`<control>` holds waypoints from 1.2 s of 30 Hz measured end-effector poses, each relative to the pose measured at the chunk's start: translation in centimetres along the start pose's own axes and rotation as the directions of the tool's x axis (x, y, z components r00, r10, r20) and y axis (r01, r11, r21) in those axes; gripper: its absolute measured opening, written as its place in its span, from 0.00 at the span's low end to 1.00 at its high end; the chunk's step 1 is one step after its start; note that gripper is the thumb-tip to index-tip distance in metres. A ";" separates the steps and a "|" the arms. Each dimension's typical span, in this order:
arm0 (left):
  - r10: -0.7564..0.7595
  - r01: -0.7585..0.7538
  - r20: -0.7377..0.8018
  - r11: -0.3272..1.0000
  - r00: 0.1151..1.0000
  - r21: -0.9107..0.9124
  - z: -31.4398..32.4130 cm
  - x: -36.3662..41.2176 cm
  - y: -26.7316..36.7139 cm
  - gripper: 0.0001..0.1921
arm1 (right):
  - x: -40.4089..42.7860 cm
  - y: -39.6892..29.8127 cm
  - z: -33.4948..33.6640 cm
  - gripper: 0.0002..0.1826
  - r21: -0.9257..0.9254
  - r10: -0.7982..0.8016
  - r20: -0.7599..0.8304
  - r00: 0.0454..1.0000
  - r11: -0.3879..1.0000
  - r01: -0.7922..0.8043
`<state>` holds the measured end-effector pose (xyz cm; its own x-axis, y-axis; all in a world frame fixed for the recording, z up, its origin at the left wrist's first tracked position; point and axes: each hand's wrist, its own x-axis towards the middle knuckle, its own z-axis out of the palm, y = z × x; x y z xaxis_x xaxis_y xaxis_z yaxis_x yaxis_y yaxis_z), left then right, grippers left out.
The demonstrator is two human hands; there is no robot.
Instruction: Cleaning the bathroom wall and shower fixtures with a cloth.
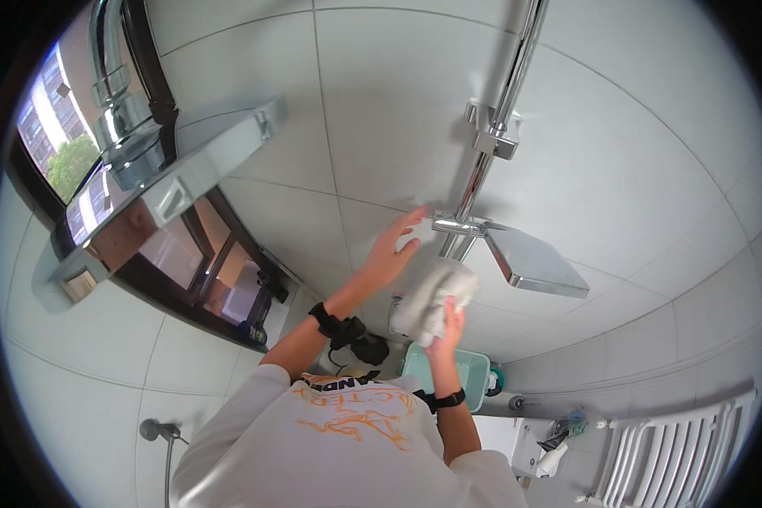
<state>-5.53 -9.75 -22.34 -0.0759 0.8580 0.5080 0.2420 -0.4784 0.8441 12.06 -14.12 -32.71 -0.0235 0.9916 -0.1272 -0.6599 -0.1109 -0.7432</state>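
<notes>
My right hand (446, 330) grips a folded, light grey cloth (435, 298), in front of the lower part of a chrome shower rail (476, 181). My left hand (394, 249) is up to the left of the cloth, with its fingers apart and nothing in it. Its fingertips are near the chrome bracket (447, 222) at the rail; whether they touch it I cannot tell. From that bracket a square chrome hand shower (536, 263) sticks out to the right. Higher on the rail sits another chrome holder (495, 132).
A large square overhead shower (184, 184) hangs close at the upper left, beside a dark-framed window (190, 254). Below my hands stands a pale green plastic basin (476, 374). A white towel radiator (667, 451) is at the lower right, a wall-mounted hand shower (155, 430) at the lower left.
</notes>
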 end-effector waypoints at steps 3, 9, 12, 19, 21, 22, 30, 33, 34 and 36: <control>0.010 -0.009 -0.026 1.000 1.000 0.015 -3.1 -0.5 1.1 0.25 | -2.4 -1.7 7.4 0.22 -0.014 -0.071 0.039 0.997 0.997 0.072; -0.016 0.012 -0.091 0.999 0.996 -0.051 -9.5 -1.5 4.2 0.20 | 2.6 -5.7 17.0 0.22 -0.243 -0.788 0.203 0.581 0.535 0.809; 0.006 -0.012 -0.135 0.999 0.991 -0.040 -12.4 -2.6 4.3 0.20 | 5.6 -7.0 21.8 0.32 -0.478 -0.808 0.536 0.245 -0.052 0.877; 0.173 0.100 -0.263 0.625 0.949 0.774 -22.8 -11.0 -0.4 0.21 | 10.9 -4.1 26.5 0.32 -0.646 -0.782 0.609 0.134 -0.390 0.656; 0.276 -0.006 -0.404 0.832 0.872 0.555 -27.6 -11.1 -1.0 0.23 | 12.1 -3.5 33.1 0.32 -0.593 -0.774 0.630 0.059 -0.431 0.680; 0.286 -0.049 -0.380 0.850 0.880 0.525 -25.6 -10.7 3.9 0.23 | 13.7 -5.0 34.8 0.32 -0.588 -0.767 0.642 -0.006 -0.498 0.638; 0.652 -0.735 -0.433 0.677 0.623 -0.039 -24.5 -0.1 17.9 0.21 | 14.7 -5.4 42.4 0.33 -0.449 -0.643 0.703 -0.304 -0.733 0.511; 0.822 -0.879 -0.318 0.465 0.472 -0.102 -24.4 1.9 19.2 0.20 | 10.1 -7.7 41.7 0.35 -0.227 -0.454 0.876 -0.162 -0.684 0.693; 0.868 -0.913 -0.283 0.388 0.407 -0.125 -24.4 2.3 19.8 0.19 | 9.5 -8.5 40.8 0.36 -0.203 -0.424 0.897 -0.124 -0.645 0.737; 0.869 -0.899 -0.231 0.432 0.437 -0.074 -24.0 1.4 21.8 0.16 | 10.0 -10.1 39.7 0.37 -0.179 -0.392 0.915 -0.095 -0.607 0.774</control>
<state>-23.61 -23.51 0.89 -0.0457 -0.0840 0.9954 0.1012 -0.9917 -0.0791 -11.30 -0.44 -0.43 -0.4268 0.0100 0.9043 0.5168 0.8233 0.2348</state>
